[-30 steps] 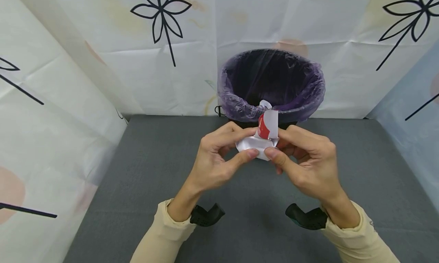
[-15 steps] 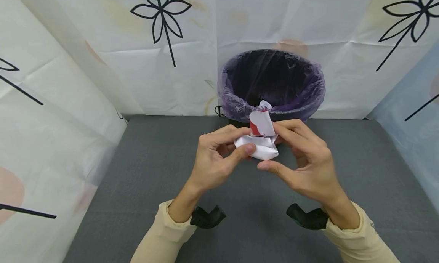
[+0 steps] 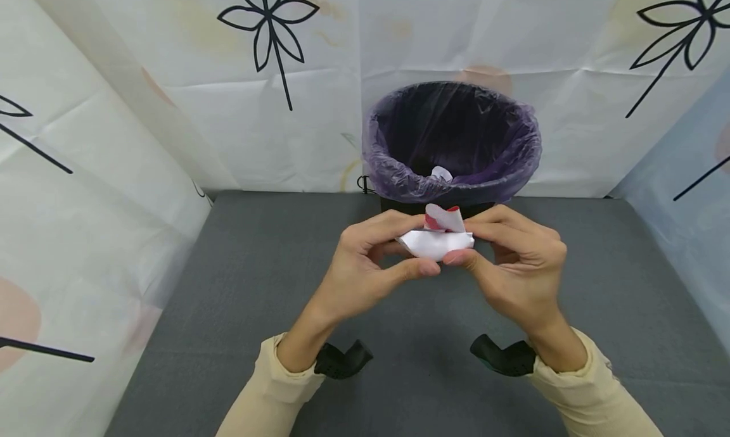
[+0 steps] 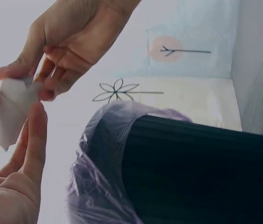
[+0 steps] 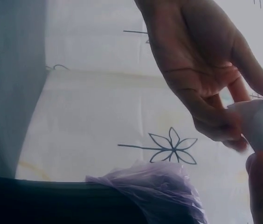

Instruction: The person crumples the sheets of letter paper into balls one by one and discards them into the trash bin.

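Between both hands, above the table and in front of the bin, is a small folded piece of white paper [image 3: 436, 244] with a red-printed flap [image 3: 450, 219] rising from its top edge. My left hand [image 3: 367, 266] holds its left side between thumb and fingers. At the right end, my right hand [image 3: 513, 266] pinches it, thumb in front and fingers behind. The two thumb tips lie close together along the lower edge. In the left wrist view the folded paper [image 4: 10, 112] is slightly blurred; the right wrist view cuts it off at the edge.
A dark bin [image 3: 393, 206] lined with a purple plastic bag [image 3: 379, 171] stands at the back of the grey table [image 3: 256, 266]. A white crumpled scrap [image 3: 441, 173] shows inside its near rim. Printed white cloth [image 3: 188, 31] hangs behind and at the left.
The flap has folded lower, from standing tall to short and curled. My right thumb left the paper half a second ago and presses it again now; both hands have shifted slightly right.
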Available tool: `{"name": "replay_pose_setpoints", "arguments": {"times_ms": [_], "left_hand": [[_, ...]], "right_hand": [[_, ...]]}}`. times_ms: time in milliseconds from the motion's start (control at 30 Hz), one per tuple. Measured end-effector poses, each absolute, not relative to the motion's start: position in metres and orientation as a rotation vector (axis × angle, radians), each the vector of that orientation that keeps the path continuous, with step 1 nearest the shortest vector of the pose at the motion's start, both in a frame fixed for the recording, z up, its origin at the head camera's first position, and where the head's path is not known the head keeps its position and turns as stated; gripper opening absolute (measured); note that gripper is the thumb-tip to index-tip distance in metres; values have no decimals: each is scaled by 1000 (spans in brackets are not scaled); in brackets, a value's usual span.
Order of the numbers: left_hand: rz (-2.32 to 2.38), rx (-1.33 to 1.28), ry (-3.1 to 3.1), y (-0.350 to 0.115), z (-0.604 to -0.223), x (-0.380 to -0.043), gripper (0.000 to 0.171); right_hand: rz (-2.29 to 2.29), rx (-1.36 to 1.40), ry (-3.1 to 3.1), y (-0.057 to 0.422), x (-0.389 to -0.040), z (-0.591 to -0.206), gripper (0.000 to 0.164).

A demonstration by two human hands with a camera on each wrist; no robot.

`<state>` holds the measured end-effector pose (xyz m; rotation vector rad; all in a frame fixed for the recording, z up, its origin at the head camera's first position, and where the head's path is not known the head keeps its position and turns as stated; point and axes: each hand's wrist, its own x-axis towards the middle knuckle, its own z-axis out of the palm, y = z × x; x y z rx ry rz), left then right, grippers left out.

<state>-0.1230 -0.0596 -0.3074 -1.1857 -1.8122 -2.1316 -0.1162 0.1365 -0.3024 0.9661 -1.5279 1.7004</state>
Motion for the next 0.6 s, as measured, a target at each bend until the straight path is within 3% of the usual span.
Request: {"name": "replay_pose_setpoints", "arguments": {"times_ms": [67, 233, 600], "left_hand": [[-2083, -1224, -1804, -61, -306, -124, 49], [-2017, -1227, -1774, -61, -308, -125, 40], [-2153, -1123, -1772, -58, -308, -125, 59]], "right_hand": [[1705, 937, -1551, 138, -116, -303, 41], [1733, 912, -1671, 141, -113, -302, 47], [1793, 1045, -1669, 139, -112, -301, 45]]}}
